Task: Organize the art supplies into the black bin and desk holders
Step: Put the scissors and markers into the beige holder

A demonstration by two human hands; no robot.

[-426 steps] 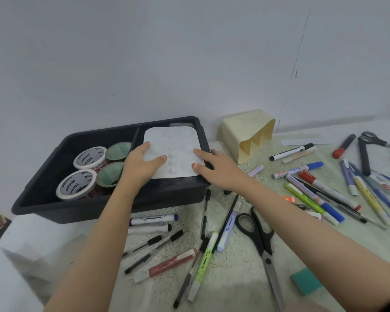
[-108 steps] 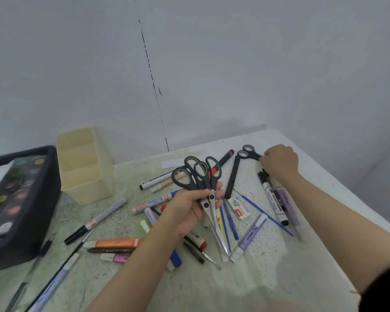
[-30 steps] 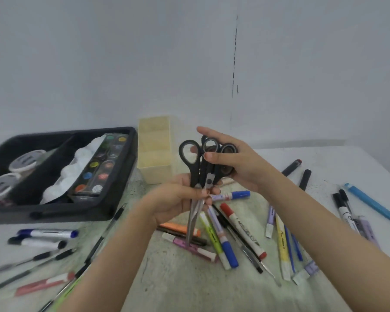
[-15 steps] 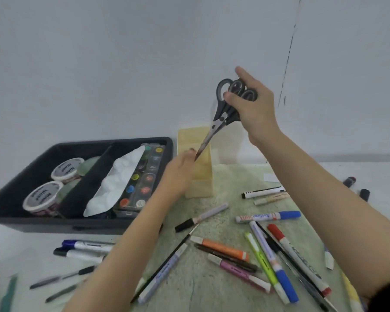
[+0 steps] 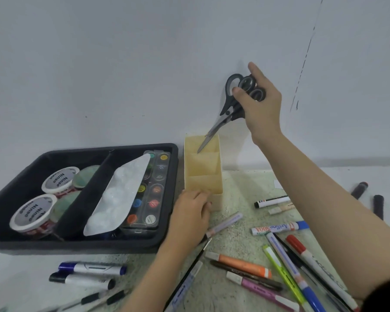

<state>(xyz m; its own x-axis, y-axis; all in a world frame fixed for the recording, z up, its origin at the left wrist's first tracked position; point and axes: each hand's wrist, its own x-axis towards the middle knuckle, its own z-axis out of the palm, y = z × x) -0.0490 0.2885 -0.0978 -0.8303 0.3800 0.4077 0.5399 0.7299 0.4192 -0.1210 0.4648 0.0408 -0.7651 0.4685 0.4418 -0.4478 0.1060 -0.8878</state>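
My right hand (image 5: 260,104) grips a bundle of black-handled scissors (image 5: 232,102) by the handles, blades pointing down. The blade tips are over the back compartment of the cream desk holder (image 5: 204,174), which stands upright beside the black bin (image 5: 81,243). My left hand (image 5: 190,213) holds the front lower corner of the holder. In the bin lie tape rolls (image 5: 33,212), a white palette (image 5: 119,194) and a watercolour set (image 5: 150,194). Markers and pens lie scattered on the table, among them an orange marker (image 5: 241,264) and a blue-capped one (image 5: 279,227).
The white wall stands right behind the holder and the bin. More markers (image 5: 86,274) lie in front of the bin near the table's front edge. Two dark markers (image 5: 369,197) lie at the far right. My right forearm crosses above the pens on the right.
My right hand has carried the scissors further right and lower, so the tips now reach the holder's back compartment. My left hand has dropped to the holder's front corner.
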